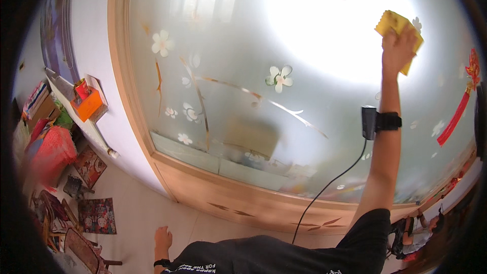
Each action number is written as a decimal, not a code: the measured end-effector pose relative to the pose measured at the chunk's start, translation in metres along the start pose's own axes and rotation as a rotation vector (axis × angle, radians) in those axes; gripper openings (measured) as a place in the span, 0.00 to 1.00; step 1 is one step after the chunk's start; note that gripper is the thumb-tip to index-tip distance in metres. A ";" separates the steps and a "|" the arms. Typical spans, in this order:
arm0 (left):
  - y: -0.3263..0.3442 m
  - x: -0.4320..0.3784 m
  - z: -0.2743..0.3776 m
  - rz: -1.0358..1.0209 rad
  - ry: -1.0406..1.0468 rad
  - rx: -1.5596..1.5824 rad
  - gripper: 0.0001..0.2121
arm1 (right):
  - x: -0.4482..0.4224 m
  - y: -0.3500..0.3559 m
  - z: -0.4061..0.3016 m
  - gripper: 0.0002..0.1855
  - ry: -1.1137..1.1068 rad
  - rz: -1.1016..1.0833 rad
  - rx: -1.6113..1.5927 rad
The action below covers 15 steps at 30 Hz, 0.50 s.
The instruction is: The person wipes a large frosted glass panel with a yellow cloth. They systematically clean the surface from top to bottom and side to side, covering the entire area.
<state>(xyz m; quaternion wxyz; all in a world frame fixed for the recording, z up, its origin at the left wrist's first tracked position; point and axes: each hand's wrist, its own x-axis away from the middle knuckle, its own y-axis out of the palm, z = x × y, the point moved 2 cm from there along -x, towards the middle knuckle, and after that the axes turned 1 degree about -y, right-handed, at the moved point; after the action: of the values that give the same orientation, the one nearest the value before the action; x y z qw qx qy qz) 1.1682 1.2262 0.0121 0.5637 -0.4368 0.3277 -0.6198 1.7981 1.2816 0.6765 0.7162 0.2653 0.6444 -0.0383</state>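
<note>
My right hand (pixel 399 47) is raised at the upper right, pressing a yellow cloth (pixel 389 21) flat against a large frosted glass panel (pixel 228 57) with flower and branch patterns. The fingers are spread over the cloth, and bright glare covers the glass around it. A black device (pixel 368 123) is strapped on that forearm, with a black cable (pixel 331 184) hanging from it. Low at the left, away from the glass, my left hand (pixel 163 237) hangs with its fingers curled; whether it holds anything cannot be told. A dark band is on its wrist.
A wooden frame (pixel 121 64) borders the glass. An orange box (pixel 88 104) is on the wall at left, near piled fabrics (pixel 53 152), a chair (pixel 81 249) and floor mats (pixel 97 217). A red tassel (pixel 454 118) hangs at right. Another person (pixel 418 236) is at lower right.
</note>
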 end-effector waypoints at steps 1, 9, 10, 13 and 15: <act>0.003 -0.005 0.005 -0.005 0.015 -0.003 0.15 | -0.005 0.007 -0.013 0.30 -0.060 0.040 0.026; 0.021 -0.009 0.023 -0.111 0.007 0.002 0.15 | 0.015 -0.011 -0.208 0.25 -0.374 -0.192 -0.228; 0.020 -0.008 0.025 -0.108 0.000 0.000 0.16 | 0.028 -0.016 -0.224 0.24 -0.440 -0.258 -0.351; 0.021 -0.016 0.036 -0.116 0.004 0.017 0.16 | 0.079 -0.034 -0.245 0.24 -0.763 -0.488 -0.501; 0.020 -0.018 0.040 -0.116 -0.002 0.061 0.16 | 0.090 -0.048 -0.247 0.24 -0.805 -0.534 -0.641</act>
<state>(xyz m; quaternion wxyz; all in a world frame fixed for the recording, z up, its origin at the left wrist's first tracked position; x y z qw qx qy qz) 1.2132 1.2440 0.0070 0.5400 -0.4384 0.2823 -0.6607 1.5710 1.3723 0.5682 0.9149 -0.1722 0.3453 -0.1186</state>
